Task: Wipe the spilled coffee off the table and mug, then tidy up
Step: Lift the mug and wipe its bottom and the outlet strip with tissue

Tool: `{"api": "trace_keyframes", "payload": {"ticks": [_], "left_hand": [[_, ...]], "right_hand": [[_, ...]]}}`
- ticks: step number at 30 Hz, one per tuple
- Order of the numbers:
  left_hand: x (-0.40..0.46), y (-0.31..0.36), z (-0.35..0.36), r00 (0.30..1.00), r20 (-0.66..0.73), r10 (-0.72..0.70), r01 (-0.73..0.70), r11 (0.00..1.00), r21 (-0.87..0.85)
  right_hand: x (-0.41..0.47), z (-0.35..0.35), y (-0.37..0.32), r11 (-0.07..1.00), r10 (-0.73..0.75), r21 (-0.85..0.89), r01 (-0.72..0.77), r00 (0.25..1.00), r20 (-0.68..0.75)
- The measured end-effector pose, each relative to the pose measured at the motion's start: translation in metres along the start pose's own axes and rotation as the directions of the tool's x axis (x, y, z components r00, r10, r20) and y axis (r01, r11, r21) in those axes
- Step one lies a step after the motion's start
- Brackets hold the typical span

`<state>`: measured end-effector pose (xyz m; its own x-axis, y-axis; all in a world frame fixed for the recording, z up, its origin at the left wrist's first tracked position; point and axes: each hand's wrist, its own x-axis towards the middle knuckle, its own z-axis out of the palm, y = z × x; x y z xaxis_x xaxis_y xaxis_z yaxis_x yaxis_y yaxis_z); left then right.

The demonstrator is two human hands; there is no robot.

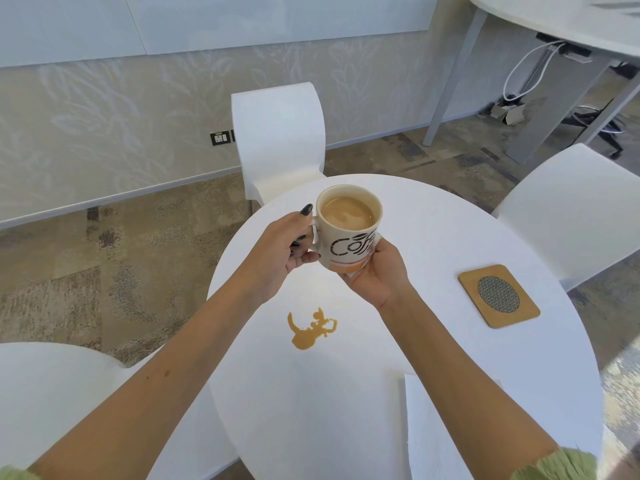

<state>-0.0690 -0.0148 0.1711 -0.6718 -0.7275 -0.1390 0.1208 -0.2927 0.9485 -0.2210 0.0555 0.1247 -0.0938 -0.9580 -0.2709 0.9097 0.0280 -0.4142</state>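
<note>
Two bare forearms, light green gathered sleeves with ruffled, crinkled cuffs pushed up near the elbows, left hand (280, 251) with long nails painted dark, almost black, glossy polish on thumb and fingers, right hand (375, 271) nails out of sight

Mug (349, 227) held above counter (433, 237); spill (309, 330) on counter below it; coaster (498, 296) right; napkin (436, 431) near right.

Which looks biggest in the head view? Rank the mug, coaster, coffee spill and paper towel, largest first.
1. Paper towel, though nearness inflates it and the frame cuts it off.
2. Coaster and mug: too alike to rank.
3. Coffee spill.
</note>
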Motion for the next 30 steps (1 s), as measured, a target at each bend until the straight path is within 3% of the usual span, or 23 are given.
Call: {"api": "trace_keyframes", "payload": {"ticks": [5,18,24,30], "left_hand": [[0.001,-0.002,0.000,1.000,0.005,-0.016,0.016,1.000,0.014],[-0.001,-0.005,0.000,1.000,0.012,-0.010,0.010,1.000,0.009],[-0.003,-0.007,0.002,1.000,0.019,-0.015,0.015,1.000,0.000],[-0.005,-0.007,0.002,1.000,0.022,-0.015,0.015,1.000,0.005]], "right_hand": [[0.001,0.002,-0.001,0.997,0.035,-0.075,-0.037,0.999,-0.029],[-0.001,-0.010,-0.009,0.911,-0.116,-0.412,0.036,0.978,-0.172],[0.000,-0.009,-0.014,0.903,-0.037,-0.426,-0.056,0.978,-0.206],[0.003,-0.012,-0.017,0.883,-0.048,-0.468,-0.043,0.982,-0.183]]}}
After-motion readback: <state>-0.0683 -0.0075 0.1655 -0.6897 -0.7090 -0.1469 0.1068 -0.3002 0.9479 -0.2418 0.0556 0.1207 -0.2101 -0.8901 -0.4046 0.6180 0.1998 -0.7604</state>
